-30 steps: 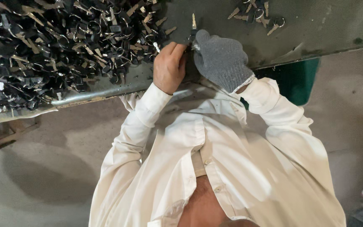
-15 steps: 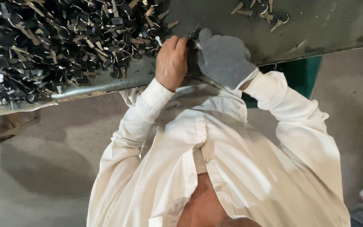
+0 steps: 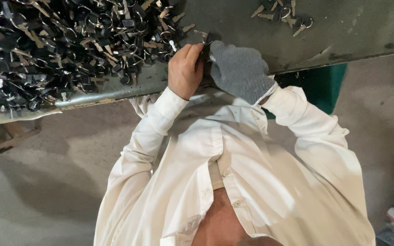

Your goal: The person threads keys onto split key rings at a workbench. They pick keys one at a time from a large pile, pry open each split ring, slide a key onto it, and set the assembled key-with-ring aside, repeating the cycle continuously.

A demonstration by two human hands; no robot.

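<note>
1. Your left hand (image 3: 185, 70): bare, at the near edge of the metal table (image 3: 343, 32). Fingers curled shut round a small dark part w/ a ring (image 3: 202, 38), pinched btwn both hands.
2. Your right hand (image 3: 238, 68): in a grey knit glove, touching the left hand. Fingers closed on the same small part; exact grip hidden by the glove.
3. Small part: sits at the fingertips, over the table's near edge, just beside the big heap. Too small to tell more than a ring & a dark body.
4. Heap of keys (image 3: 60, 50): dark heads, metal blades, rings, piled dense on the table's left half, reaching up to your left hand.
5. Small group of keys (image 3: 286, 16): few pcs, far side of table, well apart from the heap, beyond your right hand.
6. White shirt (image 3: 233, 182): long sleeves, open at the front.
7. Green object (image 3: 324, 86): under the table edge, beside your right sleeve.
8. Concrete floor (image 3: 46, 182): below.
</note>
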